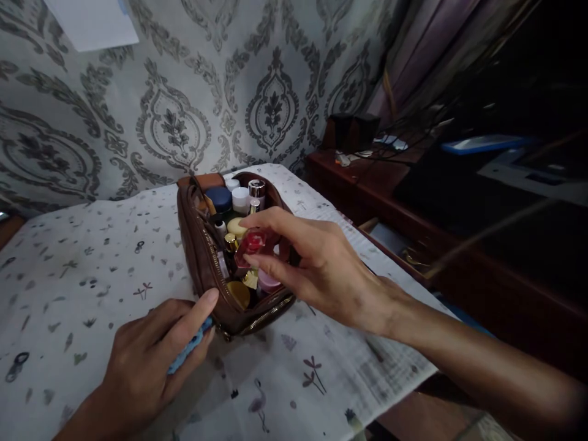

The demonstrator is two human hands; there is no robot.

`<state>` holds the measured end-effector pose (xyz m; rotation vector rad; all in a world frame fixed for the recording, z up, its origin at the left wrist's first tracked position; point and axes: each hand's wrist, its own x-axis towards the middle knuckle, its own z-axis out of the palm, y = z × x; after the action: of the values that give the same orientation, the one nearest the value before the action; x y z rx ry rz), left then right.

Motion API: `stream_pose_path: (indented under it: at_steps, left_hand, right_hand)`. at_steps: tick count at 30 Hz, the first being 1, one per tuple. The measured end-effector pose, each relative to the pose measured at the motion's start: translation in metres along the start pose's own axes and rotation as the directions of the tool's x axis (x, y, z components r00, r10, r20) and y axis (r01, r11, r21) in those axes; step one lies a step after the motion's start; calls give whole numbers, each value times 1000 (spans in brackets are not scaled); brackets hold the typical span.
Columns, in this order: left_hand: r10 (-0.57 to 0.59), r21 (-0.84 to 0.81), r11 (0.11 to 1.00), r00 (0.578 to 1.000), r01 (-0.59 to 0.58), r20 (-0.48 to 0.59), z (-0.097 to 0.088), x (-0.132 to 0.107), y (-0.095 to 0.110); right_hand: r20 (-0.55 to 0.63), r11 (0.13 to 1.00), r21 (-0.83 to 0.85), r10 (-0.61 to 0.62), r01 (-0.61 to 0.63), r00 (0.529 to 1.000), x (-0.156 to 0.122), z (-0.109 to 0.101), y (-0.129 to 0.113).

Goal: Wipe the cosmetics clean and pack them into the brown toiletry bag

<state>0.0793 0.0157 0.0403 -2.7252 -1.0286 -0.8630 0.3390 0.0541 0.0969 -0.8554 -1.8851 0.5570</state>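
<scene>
A small red container (pixel 254 241) is held at the opening of a brown bag (pixel 189 236), pinched between the thumb and fingers of the right hand (pixel 328 269); whether it is touched by the items beneath cannot be told. The left hand (pixel 147 349) is closed on a folded blue cloth (pixel 189 351), and its index fingertip is placed against the near left edge of the bag.

The bag is set unzipped on a table (pixel 114 263) covered with printed white fabric. Inside it are packed a dark blue round container (pixel 218 199), a white jar (pixel 240 199) and a silver-capped bottle (pixel 256 187) toward the far end. A pale yellow lid (pixel 236 227), a gold cap (pixel 230 242) and a pink item (pixel 267 282) are seen nearer the red container. To the right, a partly opened drawer (pixel 399 245) is shown in a brown cabinet (pixel 362 196).
</scene>
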Motion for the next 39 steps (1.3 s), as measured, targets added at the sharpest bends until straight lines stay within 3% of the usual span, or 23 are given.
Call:
stream_pose_path:
  at_steps: [4,11,23,30,39]
  left_hand:
    - [29,19,999,1000,-29,-5,-1,-1,-2]
    - [63,64,996,998,-62,-26,-4,7,1]
    - [91,31,995,996,-90,-24,-4,11,-1]
    - [40,65,997,999,-39,-14,-3,7,1]
    - [44,22,999,999,-43,-23,-2,5,0]
  right_hand:
    - [173,995,-96,43,-27,984,7,6,3]
    - [403,939,-342,115,33,908,15,3,1]
    - [370,957,-282,47,64,928,13,0,14]
    - [369,968,-248,59,37,928,15,1,13]
    - [411,936,-340,62,90,910,18,3,15]
